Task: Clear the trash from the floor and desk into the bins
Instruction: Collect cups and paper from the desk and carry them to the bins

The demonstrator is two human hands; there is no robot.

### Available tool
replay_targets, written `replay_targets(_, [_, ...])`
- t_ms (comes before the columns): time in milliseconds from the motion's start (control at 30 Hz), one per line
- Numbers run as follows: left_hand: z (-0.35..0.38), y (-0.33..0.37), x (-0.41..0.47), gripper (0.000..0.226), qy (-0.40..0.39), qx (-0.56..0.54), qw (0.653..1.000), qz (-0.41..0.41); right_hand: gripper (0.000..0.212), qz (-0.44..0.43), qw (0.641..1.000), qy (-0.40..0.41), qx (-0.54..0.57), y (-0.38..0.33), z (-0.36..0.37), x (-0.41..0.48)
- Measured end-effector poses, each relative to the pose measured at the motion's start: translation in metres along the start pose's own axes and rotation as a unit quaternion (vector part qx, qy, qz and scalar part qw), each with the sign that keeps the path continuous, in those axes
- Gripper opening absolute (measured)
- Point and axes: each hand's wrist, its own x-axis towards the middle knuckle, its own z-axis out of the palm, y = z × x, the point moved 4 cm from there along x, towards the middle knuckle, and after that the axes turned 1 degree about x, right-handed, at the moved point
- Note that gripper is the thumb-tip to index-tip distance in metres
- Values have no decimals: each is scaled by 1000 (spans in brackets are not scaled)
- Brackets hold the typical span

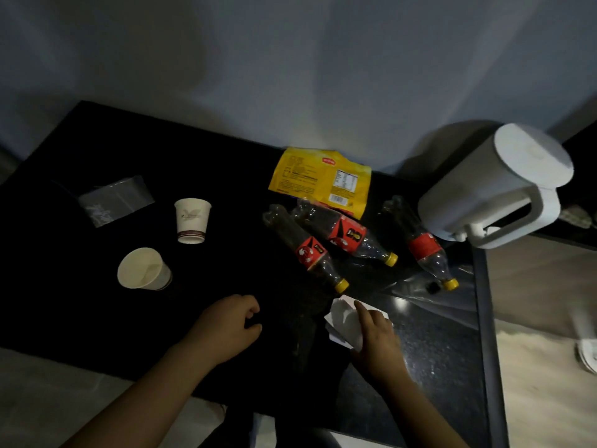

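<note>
A dim room is seen, with a grey wall behind a black worktop. A white kettle is set at the right end. A yellow snack packet, three capped bottles lying flat, two paper cups, one tipped over, and a clear wrapper are spread across the worktop. The left hand is rested loosely curled, nothing held. A crumpled white paper near the front edge is pressed under the right hand, forefinger extended.

Print on the yellow packet and bottle labels is illegible.
</note>
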Motion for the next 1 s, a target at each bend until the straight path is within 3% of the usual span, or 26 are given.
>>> replay_targets(300, [5, 12, -1, 27, 10, 16, 1000, -5, 115, -7, 997, -61, -50, 14, 14, 15])
replay_targets(600, [5, -2, -11, 27, 18, -9, 999, -42, 108, -45, 995, -60, -61, 9, 14, 32])
replay_targets(1000, [-7, -55, -35, 30, 60, -71, 986, -137, 102, -136, 979, -138, 69, -57, 14, 37])
